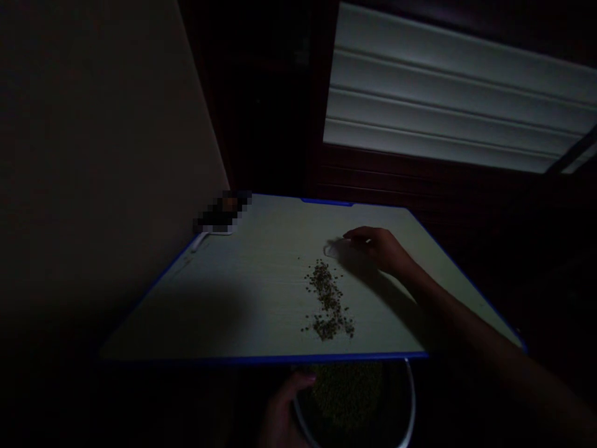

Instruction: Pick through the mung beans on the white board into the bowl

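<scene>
A pale green board with a blue edge (242, 298) lies tilted in view, and a long scattered strip of small dark seeds (328, 302) runs down its right half. My right hand (379, 247) rests at the board's far right, just beyond the top of the strip. Its fingertips are near a small pale translucent object (331, 251). Nothing shows in that hand. Below the board's near edge, my left hand (285, 407) grips the rim of a round metal bowl (410, 398) holding greenish grains (347, 395). Much of the bowl lies in shadow.
A pixelated, unreadable dark object (222, 214) sits at the board's far left corner, beside a white strip (199, 241). A beige wall (93, 155) rises on the left. Dark wood and a bright ribbed panel (452, 90) stand beyond the board.
</scene>
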